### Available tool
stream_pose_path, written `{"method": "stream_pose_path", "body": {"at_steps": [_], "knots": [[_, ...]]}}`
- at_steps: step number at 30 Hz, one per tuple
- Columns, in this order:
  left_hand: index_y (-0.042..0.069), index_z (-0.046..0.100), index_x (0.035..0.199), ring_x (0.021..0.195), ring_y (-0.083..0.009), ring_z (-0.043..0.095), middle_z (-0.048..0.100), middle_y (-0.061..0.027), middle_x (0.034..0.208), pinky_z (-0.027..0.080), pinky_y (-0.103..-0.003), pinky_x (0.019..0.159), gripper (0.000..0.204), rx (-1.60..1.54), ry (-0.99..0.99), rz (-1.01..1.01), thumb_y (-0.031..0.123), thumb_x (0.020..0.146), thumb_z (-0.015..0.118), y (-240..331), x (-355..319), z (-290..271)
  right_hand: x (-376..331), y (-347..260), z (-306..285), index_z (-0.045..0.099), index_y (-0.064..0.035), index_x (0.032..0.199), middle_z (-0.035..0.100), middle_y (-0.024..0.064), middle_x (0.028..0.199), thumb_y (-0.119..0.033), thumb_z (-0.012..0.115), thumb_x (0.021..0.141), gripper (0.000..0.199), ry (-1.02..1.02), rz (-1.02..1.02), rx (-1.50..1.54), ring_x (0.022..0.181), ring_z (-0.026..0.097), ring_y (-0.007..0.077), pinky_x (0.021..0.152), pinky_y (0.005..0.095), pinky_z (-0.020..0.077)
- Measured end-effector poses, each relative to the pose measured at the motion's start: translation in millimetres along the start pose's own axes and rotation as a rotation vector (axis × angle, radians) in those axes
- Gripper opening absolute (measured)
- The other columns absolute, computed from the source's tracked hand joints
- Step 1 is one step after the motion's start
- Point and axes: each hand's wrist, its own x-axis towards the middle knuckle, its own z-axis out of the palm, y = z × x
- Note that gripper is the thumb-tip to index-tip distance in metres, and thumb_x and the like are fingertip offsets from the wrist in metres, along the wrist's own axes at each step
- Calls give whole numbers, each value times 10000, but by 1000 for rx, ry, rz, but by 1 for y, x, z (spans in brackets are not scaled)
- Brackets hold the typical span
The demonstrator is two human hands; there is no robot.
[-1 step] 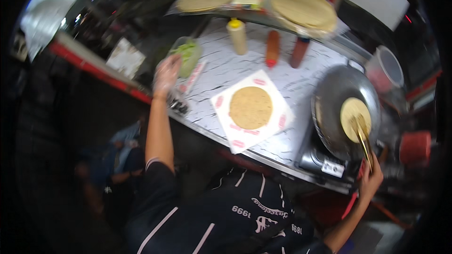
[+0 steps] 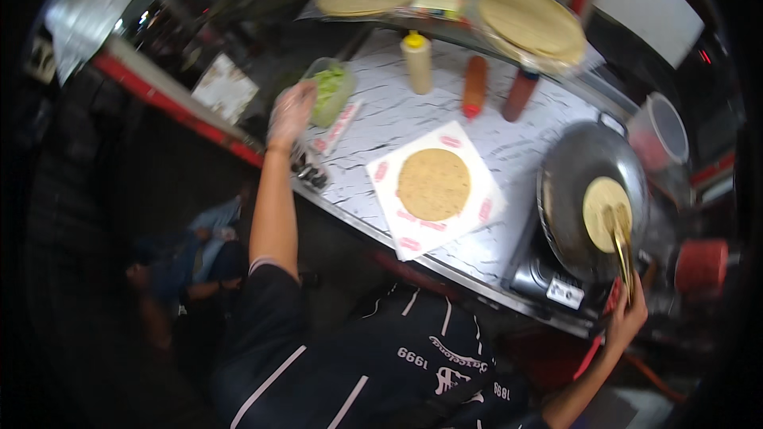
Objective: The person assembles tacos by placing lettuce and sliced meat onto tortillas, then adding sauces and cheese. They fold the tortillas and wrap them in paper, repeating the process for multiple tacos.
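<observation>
My left hand [image 2: 292, 117], in a clear plastic glove, is at the near-left rim of a clear tub [image 2: 340, 99] of shredded lettuce [image 2: 329, 83]. Its fingertips are blurred, so whether they pinch anything does not show. My right hand [image 2: 628, 319] is closed around golden metal tongs [image 2: 622, 258]. The tong tips rest on a pale tortilla [image 2: 602, 197] inside a dark wok [image 2: 576, 159], which sits on a portable stove [image 2: 534, 274]. On the counter between my hands, a browner tortilla [image 2: 434, 184] lies flat on white printed paper [image 2: 409, 242].
Behind the paper are a yellow-capped bottle [image 2: 418, 67], an orange sauce bottle [image 2: 474, 83] and a dark red bottle [image 2: 520, 95]. A shelf above bears bagged tortilla stacks [image 2: 531, 24]. A clear bucket [image 2: 660, 131] stands right of the wok. Another person [image 2: 211, 250] is at lower left.
The whole view has shifted slightly, so the counter sits a little further right in the picture. My hands, the tongs and both tortillas otherwise keep about the same places.
</observation>
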Motion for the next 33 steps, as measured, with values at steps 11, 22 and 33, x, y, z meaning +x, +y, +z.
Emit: {"method": "stream_pose_path", "body": {"at_steps": [11,22,33], "knots": [[191,807,1220,1277,-353,685,727,-181,1334,529,-422,1111,342,687,-572,13,103,916,678,-88,126,82,-16,-51,13,626,71,1449,749,218,1301,-40,600,1053,413,12,75,-42,1170,735,253,985,354,560],[160,850,1046,1174,-343,728,786,-128,1193,563,-405,1053,242,664,-462,105,87,857,718,-81,168,26,-27,-87,26,633,87,1429,747,231,1293,-15,609,1038,405,66,-18,-3,1181,729,288,1031,388,526],[101,835,1036,1041,-352,755,795,-155,1061,584,-410,964,240,439,-331,70,120,811,752,15,143,-37,-20,-89,32,627,92,1434,735,218,1323,17,600,1024,418,72,-91,72,1186,713,270,1051,374,514]]}}
